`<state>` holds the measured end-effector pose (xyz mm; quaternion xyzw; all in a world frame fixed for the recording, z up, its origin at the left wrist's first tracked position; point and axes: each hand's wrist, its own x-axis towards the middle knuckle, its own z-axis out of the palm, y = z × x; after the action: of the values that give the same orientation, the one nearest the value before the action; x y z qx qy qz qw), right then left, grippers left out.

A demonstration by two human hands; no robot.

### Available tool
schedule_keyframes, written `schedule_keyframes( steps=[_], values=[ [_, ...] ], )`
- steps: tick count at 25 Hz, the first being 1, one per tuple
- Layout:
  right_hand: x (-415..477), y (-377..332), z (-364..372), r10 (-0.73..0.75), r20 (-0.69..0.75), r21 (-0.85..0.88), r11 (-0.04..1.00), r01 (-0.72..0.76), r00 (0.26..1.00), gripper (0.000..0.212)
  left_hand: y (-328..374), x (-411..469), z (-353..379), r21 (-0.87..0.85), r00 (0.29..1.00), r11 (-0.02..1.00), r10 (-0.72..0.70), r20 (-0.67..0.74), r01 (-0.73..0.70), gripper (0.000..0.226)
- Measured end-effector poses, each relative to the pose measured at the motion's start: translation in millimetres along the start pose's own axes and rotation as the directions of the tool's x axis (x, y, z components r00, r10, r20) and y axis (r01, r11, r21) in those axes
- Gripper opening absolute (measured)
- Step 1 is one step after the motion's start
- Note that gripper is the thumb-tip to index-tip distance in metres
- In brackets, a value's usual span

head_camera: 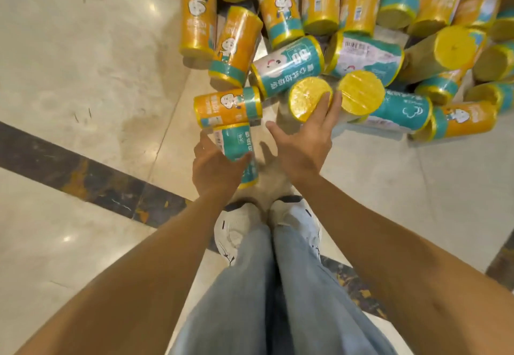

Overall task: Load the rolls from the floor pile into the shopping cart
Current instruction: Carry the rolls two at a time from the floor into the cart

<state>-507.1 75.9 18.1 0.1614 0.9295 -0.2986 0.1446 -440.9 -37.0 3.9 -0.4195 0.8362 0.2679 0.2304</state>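
A pile of rolls (pixel 358 20) in orange, teal and yellow wrap covers the floor ahead of me. My left hand (pixel 215 166) curls around a teal roll (pixel 236 140) lying at the pile's near edge, thumb on one side and fingers on the other. My right hand (pixel 303 140) is spread, its fingertips resting against an upright roll with a yellow end (pixel 307 97). A second yellow-ended roll (pixel 361 91) stands right beside it. No shopping cart is in view.
My white shoes (pixel 267 226) and jeans stand just short of the pile. The cream marble floor (pixel 83 62) stretches to the left, crossed by a dark stone band (pixel 69 171). More rolls spill off to the right (pixel 467 118).
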Motion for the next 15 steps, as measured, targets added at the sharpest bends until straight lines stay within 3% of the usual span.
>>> schedule_keyframes(
  steps=[4, 8, 11, 15],
  values=[
    [5, 13, 36, -0.059, -0.252, 0.100, 0.991, 0.087, 0.966, 0.103, 1, 27, 40, -0.081, 0.995, 0.992, -0.101, 0.012, 0.101, 0.103],
    [13, 12, 42, -0.022, -0.379, 0.212, 0.971, 0.110, 0.925, 0.085, -1, 31, 47, -0.042, 0.995, 0.996, -0.085, -0.053, 0.083, 0.093],
    [21, 4, 25, -0.017, -0.331, 0.155, 0.985, 0.072, 0.943, 0.074, 0, 24, 33, -0.068, 0.996, 0.996, -0.063, -0.065, 0.059, 0.086],
    [21, -20, -17, 0.000, -0.135, 0.129, 0.991, 0.017, 0.991, 0.078, 15, -3, -12, -0.103, 0.999, 0.995, -0.024, -0.048, 0.019, 0.082]
  ],
)
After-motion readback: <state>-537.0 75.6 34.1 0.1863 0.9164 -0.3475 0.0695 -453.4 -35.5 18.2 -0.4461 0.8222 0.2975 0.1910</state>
